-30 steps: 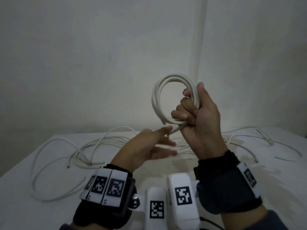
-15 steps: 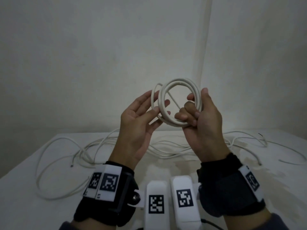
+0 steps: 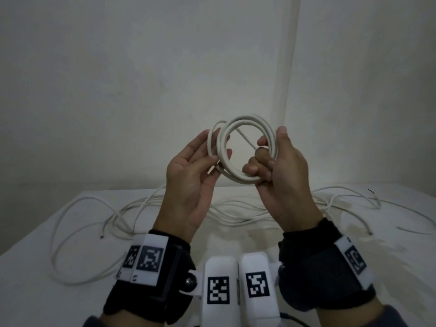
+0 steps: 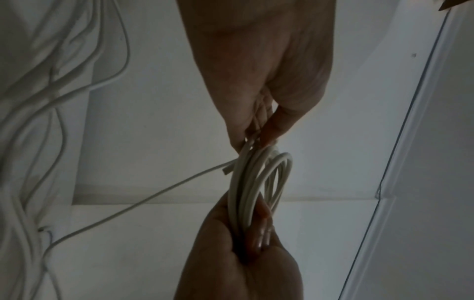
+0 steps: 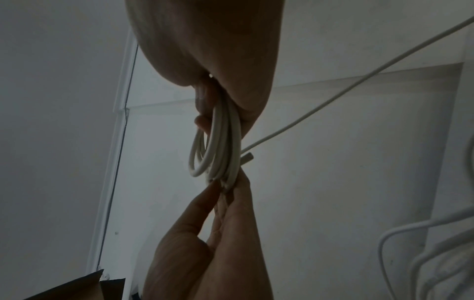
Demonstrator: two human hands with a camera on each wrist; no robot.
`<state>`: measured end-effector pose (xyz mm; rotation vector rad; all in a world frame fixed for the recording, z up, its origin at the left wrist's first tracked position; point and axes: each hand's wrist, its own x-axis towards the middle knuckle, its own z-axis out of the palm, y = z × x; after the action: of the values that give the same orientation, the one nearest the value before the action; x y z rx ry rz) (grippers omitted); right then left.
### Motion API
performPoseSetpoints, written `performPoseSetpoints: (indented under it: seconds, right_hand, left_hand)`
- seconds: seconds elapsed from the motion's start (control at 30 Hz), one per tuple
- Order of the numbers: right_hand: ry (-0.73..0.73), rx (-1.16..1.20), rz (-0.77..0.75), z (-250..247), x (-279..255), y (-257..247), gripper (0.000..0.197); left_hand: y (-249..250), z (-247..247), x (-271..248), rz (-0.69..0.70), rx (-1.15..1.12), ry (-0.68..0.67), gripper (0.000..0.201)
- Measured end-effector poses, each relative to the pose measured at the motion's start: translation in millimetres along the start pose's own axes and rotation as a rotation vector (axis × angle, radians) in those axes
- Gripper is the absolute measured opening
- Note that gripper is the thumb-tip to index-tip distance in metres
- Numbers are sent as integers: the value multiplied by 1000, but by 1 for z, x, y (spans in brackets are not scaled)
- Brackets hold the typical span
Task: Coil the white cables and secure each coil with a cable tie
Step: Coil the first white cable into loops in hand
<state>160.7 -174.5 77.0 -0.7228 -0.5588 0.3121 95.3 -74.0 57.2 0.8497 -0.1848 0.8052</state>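
From the head view, both hands are raised above the table (image 3: pixel 35 291) and hold one coil (image 3: pixel 245 128) of white cable upright between them. The right hand (image 3: pixel 280 175) has its fingers curled through the ring and its thumb lying along the outer edge, so its grip is clamped on the coil's right side. The left hand (image 3: pixel 191 180) meets the coil's left side, with its thumb in front and its nearly straight fingers behind the turns. A short straight piece of cable crosses the inside of the ring. Loose cables (image 3: pixel 99 223) sprawl over the table behind the wrists, well apart from the coil.

In the left wrist view, the left hand (image 4: pixel 236 253) fills the bottom, with the coil (image 4: pixel 246 182) seen edge-on, its turns pinched between thumb and fingers. The right hand (image 4: pixel 259 67) comes in from the top and holds the far end of the turns. A cut end (image 4: pixel 228 169) sticks out beside the coil, and a thin strand runs from there toward the loose cables (image 4: pixel 30 101) at the left.

In the right wrist view, the right hand (image 5: pixel 218 50) is at the top, fingers wrapped round the coil (image 5: pixel 223 146). The left hand (image 5: pixel 218 233) reaches up from below, fingertips pinching the lower turns. The cut end (image 5: pixel 247 157) pokes out at the right.
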Motion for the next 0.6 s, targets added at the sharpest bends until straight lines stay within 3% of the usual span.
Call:
performPoseSetpoints:
  seconds: [0.27,0.37,0.5,0.6]
  right_hand:
    - [-87,-128,91,-1,0,3,42]
    - [-92,-230,86,-1,0,3,43]
    - [-119,-345,76,-1,0,6,44]
    - [-158,-380,69,-1,-2,10,31]
  left_hand:
    - [16,0,-1,-56,-7,-88,38]
    - [26,3,-5,-51,63,-110,23]
    - [26,5,-4,34,480,-27,31]
    - [20,2,-1,96,739,25,34]
